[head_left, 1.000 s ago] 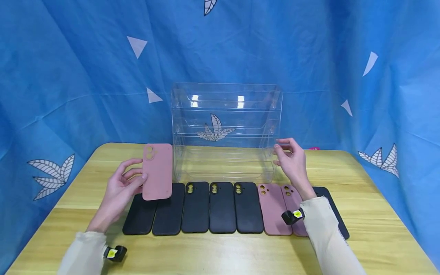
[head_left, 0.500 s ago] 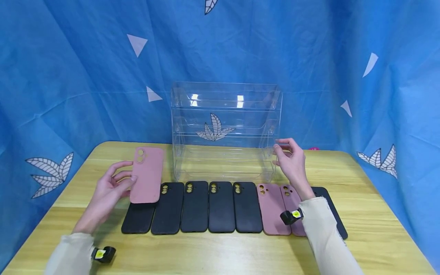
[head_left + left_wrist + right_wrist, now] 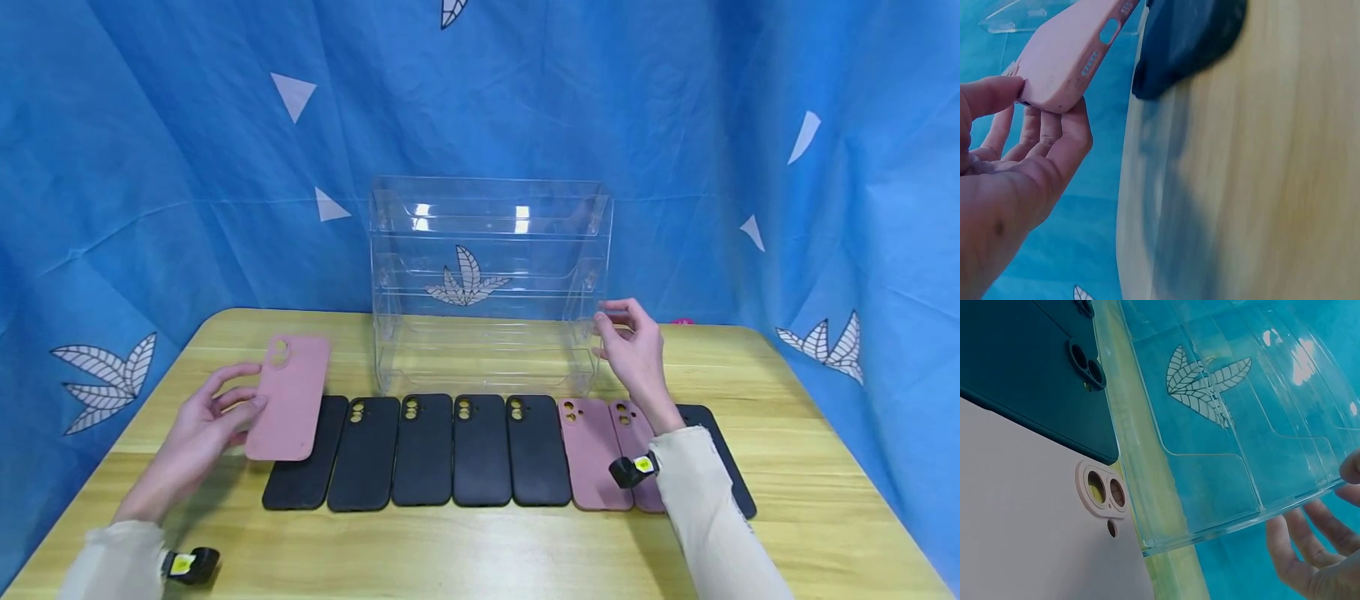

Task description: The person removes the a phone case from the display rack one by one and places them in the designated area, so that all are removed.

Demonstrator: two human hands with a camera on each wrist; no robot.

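In the head view my left hand [image 3: 213, 421] holds a pink phone case [image 3: 288, 400] by its left edge, raised over the leftmost black phone case [image 3: 300, 483]. The left wrist view shows thumb and fingers pinching one end of this pink case [image 3: 1066, 47]. My right hand [image 3: 633, 346] is at the right side of a clear tiered display rack [image 3: 483, 333]. In the right wrist view its thumb and fingertips lie on either side of the clear rack's edge [image 3: 1241, 522]; part of the hand is out of frame.
Several black phone cases [image 3: 423, 450] lie in a row before the rack. Two pink cases [image 3: 596, 458] follow on the right, then another black case [image 3: 723, 458], partly under the right forearm. The wooden table [image 3: 450, 554] backs onto a blue patterned curtain [image 3: 480, 100].
My left hand has carried the pink phone case left and downward, tilting it and uncovering more of the black cases beneath. The right hand stays at the rack.
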